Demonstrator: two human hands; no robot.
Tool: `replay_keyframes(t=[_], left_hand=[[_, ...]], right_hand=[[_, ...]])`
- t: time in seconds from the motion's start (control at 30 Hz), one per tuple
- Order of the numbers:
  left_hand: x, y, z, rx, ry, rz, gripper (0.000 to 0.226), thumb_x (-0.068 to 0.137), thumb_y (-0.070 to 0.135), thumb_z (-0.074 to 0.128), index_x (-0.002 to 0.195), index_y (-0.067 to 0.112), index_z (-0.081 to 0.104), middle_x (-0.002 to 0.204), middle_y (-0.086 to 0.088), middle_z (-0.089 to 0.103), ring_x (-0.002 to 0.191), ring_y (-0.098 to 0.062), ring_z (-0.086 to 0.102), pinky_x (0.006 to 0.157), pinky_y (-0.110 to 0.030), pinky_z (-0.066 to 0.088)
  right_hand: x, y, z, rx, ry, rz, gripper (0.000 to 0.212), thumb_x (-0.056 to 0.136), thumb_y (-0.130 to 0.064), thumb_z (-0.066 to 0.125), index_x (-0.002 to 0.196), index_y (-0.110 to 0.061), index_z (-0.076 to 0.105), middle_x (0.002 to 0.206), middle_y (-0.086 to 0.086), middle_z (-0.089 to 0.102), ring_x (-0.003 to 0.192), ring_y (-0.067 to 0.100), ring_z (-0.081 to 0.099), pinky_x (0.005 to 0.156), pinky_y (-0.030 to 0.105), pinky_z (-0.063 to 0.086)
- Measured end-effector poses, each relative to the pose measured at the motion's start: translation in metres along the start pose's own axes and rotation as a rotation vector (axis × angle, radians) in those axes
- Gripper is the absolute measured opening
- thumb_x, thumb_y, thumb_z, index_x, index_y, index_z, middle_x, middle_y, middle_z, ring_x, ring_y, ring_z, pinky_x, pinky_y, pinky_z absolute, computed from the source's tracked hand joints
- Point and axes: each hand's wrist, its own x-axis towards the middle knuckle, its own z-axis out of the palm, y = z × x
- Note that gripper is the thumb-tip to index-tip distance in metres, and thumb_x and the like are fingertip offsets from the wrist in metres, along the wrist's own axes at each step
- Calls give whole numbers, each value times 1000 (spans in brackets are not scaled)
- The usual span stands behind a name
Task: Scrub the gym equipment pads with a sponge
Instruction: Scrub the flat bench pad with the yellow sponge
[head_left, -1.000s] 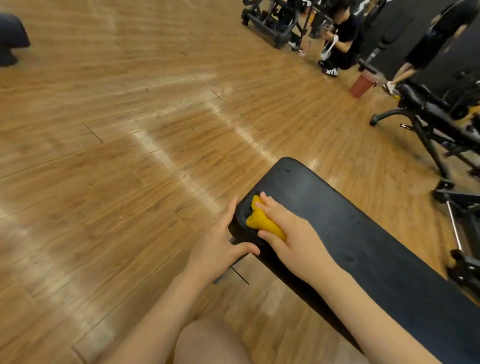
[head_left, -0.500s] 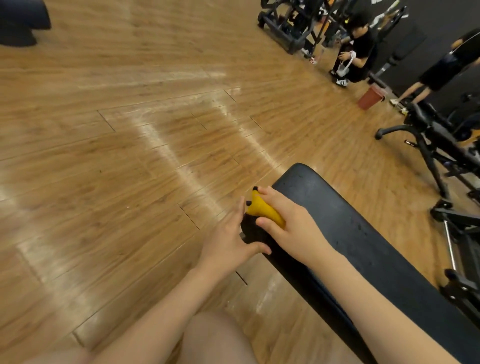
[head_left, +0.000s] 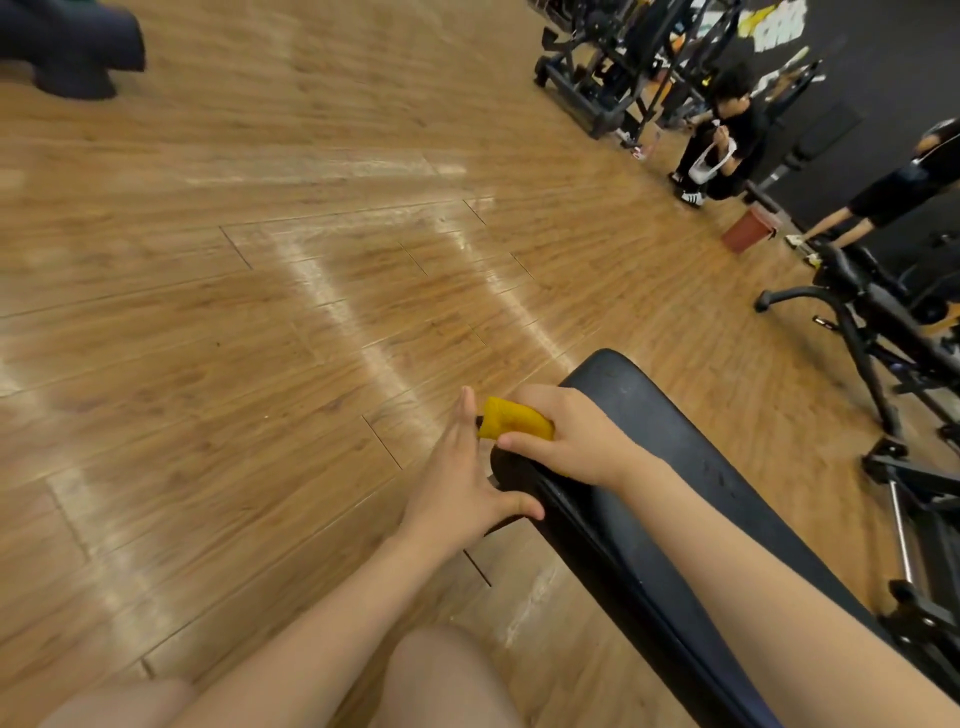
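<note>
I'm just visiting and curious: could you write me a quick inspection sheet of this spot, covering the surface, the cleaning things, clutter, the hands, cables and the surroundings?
Surface: black bench pad, long and padded, with faint marks on its top; wooden floor beneath it.
Job's things: yellow sponge at the pad's near left edge.
Clutter: red bucket on the floor far right.
Hands: right hand has its grip round the sponge; left hand is flat against the pad's end, fingers straight, thumb on the side edge.
Cables: nothing seen.
Surroundings: black gym machines at the back, another bench frame to the right, a crouching person, and a second person at the right edge.
</note>
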Motion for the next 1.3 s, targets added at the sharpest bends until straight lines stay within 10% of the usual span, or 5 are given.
replay_keyframes(t=[0.23, 0.43, 0.7, 1.03, 1.3], left_hand=[[-6, 2, -3, 30, 7, 9, 136, 63, 48, 82, 148, 21, -20, 160, 5, -9, 145, -9, -1, 111, -21, 12], [-5, -5, -25, 120, -103, 85, 129, 67, 46, 80, 148, 26, -19, 159, 9, -6, 144, -6, 0, 111, -20, 8], [-4, -11, -5, -136, -176, 43, 127, 67, 40, 83, 151, 26, -11, 154, 15, 17, 142, -5, 18, 109, -17, 19], [-13, -6, -14, 169, -322, 201, 126, 66, 46, 81, 145, 39, -16, 156, 18, 5, 143, -4, 10, 115, -24, 22], [-1, -18, -9, 83, -330, 168, 132, 63, 37, 86, 125, 49, -30, 144, 24, -2, 136, 2, 14, 112, -20, 22]], right_hand=[[0, 1, -1, -5, -1, 3, 40, 79, -60, 48, 76, -21, 54, 69, -8, 52, 65, 9, 49, 63, 31, 42], [-23, 9, 3, -65, -7, -180, 42, 85, -37, 52, 120, -15, 58, 122, -1, 59, 113, 12, 52, 98, 28, 41], [-6, 10, -8, 19, -4, -27, 51, 82, -51, 44, 96, -5, 63, 88, 7, 63, 82, 21, 58, 76, 46, 47], [-93, 14, 7, -100, 71, -138, 44, 94, -37, 43, 136, -23, 44, 146, -9, 38, 138, 6, 27, 112, 23, 26], [-53, -7, 18, -399, -14, -372, 29, 86, -17, 53, 111, -9, 65, 134, 5, 54, 134, 25, 38, 104, 40, 41]])
